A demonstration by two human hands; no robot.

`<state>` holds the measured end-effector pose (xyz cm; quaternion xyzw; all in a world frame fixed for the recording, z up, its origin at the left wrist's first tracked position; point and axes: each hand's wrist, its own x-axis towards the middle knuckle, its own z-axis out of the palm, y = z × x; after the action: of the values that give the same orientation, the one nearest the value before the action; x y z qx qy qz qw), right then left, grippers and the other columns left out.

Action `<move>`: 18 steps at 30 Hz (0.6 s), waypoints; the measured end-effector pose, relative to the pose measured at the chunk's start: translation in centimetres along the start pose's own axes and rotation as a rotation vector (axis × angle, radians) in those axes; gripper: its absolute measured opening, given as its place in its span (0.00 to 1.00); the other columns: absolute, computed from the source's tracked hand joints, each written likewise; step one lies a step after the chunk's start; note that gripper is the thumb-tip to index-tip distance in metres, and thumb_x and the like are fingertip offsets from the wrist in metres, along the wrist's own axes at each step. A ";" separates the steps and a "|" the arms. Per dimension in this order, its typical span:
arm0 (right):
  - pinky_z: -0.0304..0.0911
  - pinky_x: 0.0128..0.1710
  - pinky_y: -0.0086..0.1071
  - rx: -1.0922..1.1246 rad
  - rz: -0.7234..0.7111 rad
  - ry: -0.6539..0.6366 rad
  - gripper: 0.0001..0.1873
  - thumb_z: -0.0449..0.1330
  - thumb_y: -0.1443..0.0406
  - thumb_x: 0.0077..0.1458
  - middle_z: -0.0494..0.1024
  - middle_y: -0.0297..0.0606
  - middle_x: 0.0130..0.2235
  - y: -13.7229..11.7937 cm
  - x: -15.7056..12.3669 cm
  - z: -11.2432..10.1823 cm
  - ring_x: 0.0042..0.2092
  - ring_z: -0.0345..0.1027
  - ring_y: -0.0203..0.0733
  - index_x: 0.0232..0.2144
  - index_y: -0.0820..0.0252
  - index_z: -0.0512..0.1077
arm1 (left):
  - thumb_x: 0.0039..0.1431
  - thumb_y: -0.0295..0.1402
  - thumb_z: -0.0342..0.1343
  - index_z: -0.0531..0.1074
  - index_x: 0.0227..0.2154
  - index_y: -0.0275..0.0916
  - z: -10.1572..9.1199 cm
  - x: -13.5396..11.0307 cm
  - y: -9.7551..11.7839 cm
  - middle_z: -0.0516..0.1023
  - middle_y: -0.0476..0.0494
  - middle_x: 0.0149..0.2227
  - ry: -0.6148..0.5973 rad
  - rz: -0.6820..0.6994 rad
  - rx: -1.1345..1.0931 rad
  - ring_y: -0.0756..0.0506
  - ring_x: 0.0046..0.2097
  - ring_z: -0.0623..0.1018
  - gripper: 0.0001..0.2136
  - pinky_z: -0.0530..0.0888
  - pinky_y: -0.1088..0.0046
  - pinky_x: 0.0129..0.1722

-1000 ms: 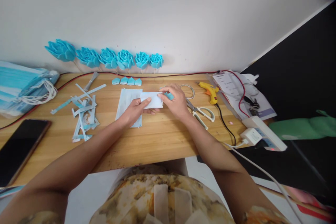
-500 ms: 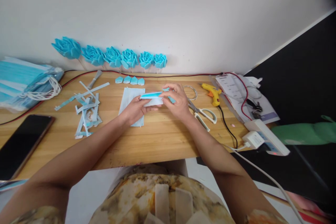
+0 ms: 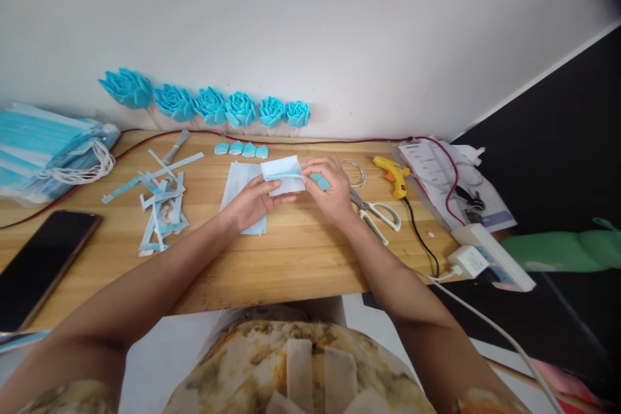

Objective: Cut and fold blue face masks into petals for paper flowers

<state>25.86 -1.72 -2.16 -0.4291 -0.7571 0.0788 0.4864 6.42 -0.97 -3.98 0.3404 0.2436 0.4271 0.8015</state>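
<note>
Both my hands hold a small white and blue piece of mask fabric (image 3: 283,173) just above the wooden desk (image 3: 291,259). My left hand (image 3: 252,202) grips its near left part with thumb and fingers. My right hand (image 3: 330,188) pinches its right end, where a blue fold shows. Under them a flat face mask sheet (image 3: 239,184) lies on the desk. Several small blue folded petals (image 3: 241,149) sit in a row behind it. Several blue fabric roses (image 3: 208,105) lean against the wall.
Scissors (image 3: 373,210), a wire ring (image 3: 353,169) and a yellow glue gun (image 3: 394,175) lie to the right, with papers (image 3: 436,174), cables and a power strip (image 3: 490,246). Left are cut strips (image 3: 162,207), a stack of masks (image 3: 43,149) and a phone (image 3: 39,265).
The fabric piece was flat a second ago, then folded up edge-on, and now its far flap stands raised. Both hands stayed in place, pinching it throughout.
</note>
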 end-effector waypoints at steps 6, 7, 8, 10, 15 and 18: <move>0.68 0.43 0.36 0.187 0.215 -0.009 0.03 0.61 0.62 0.59 0.80 0.35 0.35 -0.2 -0.2 -0.1 0.39 0.73 0.40 0.34 0.55 0.74 | 0.54 0.26 0.66 0.77 0.46 0.36 -0.2 0.1 -0.1 0.79 0.38 0.54 -0.003 -0.006 -0.007 0.36 0.57 0.77 0.16 0.77 0.57 0.55; 0.68 0.41 0.35 0.236 0.250 -0.021 0.05 0.61 0.61 0.58 0.80 0.34 0.35 -0.1 -0.2 -0.1 0.37 0.73 0.39 0.35 0.56 0.74 | 0.53 0.26 0.67 0.76 0.48 0.37 -0.1 0.0 -0.1 0.78 0.38 0.55 -0.003 -0.009 -0.006 0.36 0.57 0.77 0.18 0.77 0.58 0.54; 0.68 0.40 0.34 0.276 0.283 -0.037 0.06 0.62 0.60 0.58 0.79 0.34 0.34 -0.1 -0.2 0.0 0.37 0.73 0.38 0.36 0.56 0.74 | 0.52 0.26 0.67 0.75 0.48 0.37 0.0 0.0 0.0 0.78 0.38 0.55 -0.004 -0.016 -0.001 0.36 0.57 0.77 0.20 0.77 0.58 0.54; 0.67 0.38 0.32 0.318 0.336 -0.067 0.08 0.62 0.58 0.57 0.79 0.33 0.33 0.0 -0.2 0.0 0.35 0.72 0.38 0.36 0.56 0.74 | 0.50 0.26 0.68 0.75 0.49 0.36 0.3 -0.2 0.2 0.78 0.37 0.55 -0.005 -0.039 0.020 0.35 0.57 0.77 0.22 0.77 0.57 0.54; 0.63 0.33 0.31 0.272 0.410 -0.083 0.09 0.61 0.58 0.57 0.74 0.31 0.28 0.0 0.0 0.2 0.32 0.67 0.37 0.36 0.56 0.73 | 0.51 0.28 0.68 0.74 0.51 0.37 0.5 -0.5 0.3 0.78 0.35 0.55 -0.015 -0.071 0.066 0.33 0.59 0.75 0.23 0.77 0.55 0.55; 0.60 0.30 0.30 0.245 0.401 -0.084 0.08 0.60 0.59 0.56 0.70 0.29 0.25 -0.1 0.1 0.2 0.29 0.64 0.36 0.35 0.56 0.73 | 0.51 0.29 0.68 0.74 0.51 0.37 0.4 -0.4 0.2 0.77 0.35 0.55 0.003 -0.061 0.062 0.33 0.59 0.74 0.22 0.77 0.55 0.55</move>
<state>25.60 -1.68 -2.16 -0.5048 -0.6612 0.2828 0.4776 6.45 -1.35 -3.53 0.3567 0.2681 0.3952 0.8030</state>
